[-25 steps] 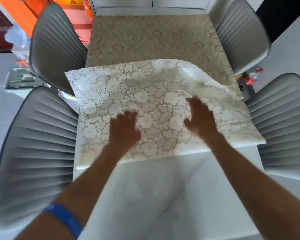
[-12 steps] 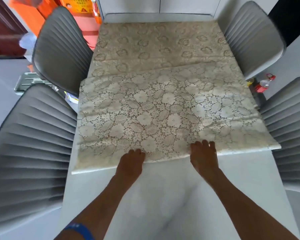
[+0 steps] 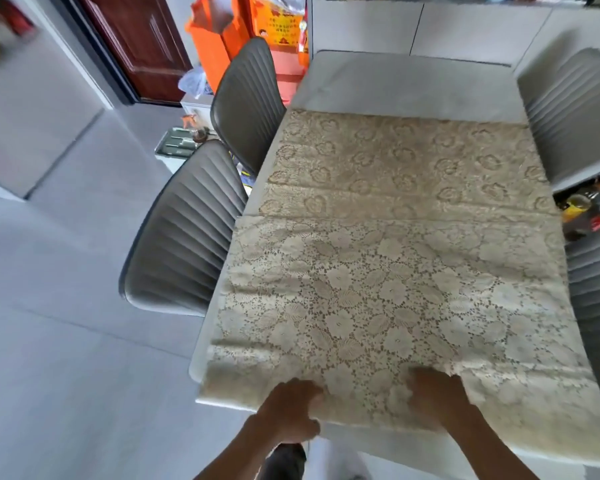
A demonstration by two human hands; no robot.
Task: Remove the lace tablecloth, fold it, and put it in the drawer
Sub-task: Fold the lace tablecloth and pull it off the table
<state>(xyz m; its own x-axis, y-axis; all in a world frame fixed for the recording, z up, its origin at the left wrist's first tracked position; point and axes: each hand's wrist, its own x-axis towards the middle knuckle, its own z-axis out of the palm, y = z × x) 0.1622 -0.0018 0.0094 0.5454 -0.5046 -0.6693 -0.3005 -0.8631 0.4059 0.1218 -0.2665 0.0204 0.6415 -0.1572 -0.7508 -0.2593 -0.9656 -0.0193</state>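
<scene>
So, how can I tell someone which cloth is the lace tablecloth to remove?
Look at the white table between the grey chairs. Two cloths lie on it. The lace tablecloth is the nearer one, with large open flowers, gripped by both hands; the far cloth has small heart-like motifs.

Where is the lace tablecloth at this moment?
In the head view, the lace tablecloth lies folded on the near half of the table, over a beige undercloth. The left hand and right hand grip its near edge.

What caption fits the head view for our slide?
Both hands, left and right, grip the lace tablecloth at the table's near edge.
</scene>
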